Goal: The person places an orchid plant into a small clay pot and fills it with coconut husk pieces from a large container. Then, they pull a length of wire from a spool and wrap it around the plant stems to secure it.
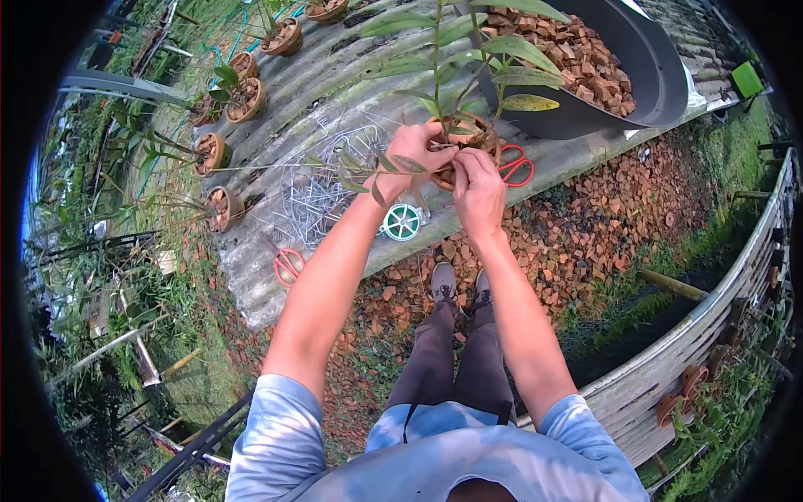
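A clay pot with a tall leafy plant stands on the corrugated sheet, partly behind my hands. At its rim, my left hand is closed in a pinch. My right hand pinches right beside it, fingertips nearly meeting. Whatever thin thing they hold is too small to make out. Drooping leaves hang across my left wrist. Red-handled scissors lie right of the pot, their blades hidden. Below my left hand sits a green and white reel of tie wire.
A pile of metal wire pieces and a second pair of scissors lie left on the corrugated sheet. A black tub of brick chunks stands back right. Several potted plants line the far left edge.
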The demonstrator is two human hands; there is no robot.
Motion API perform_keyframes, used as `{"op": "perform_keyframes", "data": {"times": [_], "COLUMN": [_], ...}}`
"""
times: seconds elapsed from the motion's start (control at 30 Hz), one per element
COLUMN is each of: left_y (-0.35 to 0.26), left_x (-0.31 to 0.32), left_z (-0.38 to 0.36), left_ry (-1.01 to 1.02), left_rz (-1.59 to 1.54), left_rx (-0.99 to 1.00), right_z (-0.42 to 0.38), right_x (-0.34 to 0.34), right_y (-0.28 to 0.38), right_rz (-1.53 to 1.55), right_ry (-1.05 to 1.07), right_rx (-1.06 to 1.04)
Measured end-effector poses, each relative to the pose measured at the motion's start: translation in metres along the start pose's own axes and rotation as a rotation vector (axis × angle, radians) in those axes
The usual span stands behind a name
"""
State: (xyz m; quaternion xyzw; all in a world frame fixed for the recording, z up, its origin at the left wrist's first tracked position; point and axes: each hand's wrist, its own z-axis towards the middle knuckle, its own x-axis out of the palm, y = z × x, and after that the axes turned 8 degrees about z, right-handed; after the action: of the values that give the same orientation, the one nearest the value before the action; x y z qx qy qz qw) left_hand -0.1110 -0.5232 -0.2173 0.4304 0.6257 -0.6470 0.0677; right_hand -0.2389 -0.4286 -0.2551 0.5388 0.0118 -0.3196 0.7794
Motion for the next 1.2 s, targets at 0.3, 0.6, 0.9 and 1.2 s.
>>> {"op": "perform_keyframes", "data": {"times": [0.3, 0.6, 0.9, 1.2], "left_y": [0.0, 0.003, 0.002, -0.001], "left_x": [-0.001, -0.003, -0.004, -0.007], "left_z": [0.0, 0.002, 0.004, 0.003], "left_ry": [-0.003, 0.013, 0.045, 0.074], "left_rz": [0.058, 0.061, 0.069, 0.056], "left_rx": [-0.011, -0.026, -0.031, -0.013], "right_z": [-0.002, -0.003, 0.002, 0.011], "right_x": [-0.005, -0.004, -0.007, -0.011], "right_y": [-0.01, -0.01, -0.011, -0.012], "right_rz": [0.034, 0.094, 0.109, 0.047], "right_ry": [0.054, 0.002, 0.067, 0.149], "right_rx": [-0.049, 0.02, 0.048, 0.057]}}
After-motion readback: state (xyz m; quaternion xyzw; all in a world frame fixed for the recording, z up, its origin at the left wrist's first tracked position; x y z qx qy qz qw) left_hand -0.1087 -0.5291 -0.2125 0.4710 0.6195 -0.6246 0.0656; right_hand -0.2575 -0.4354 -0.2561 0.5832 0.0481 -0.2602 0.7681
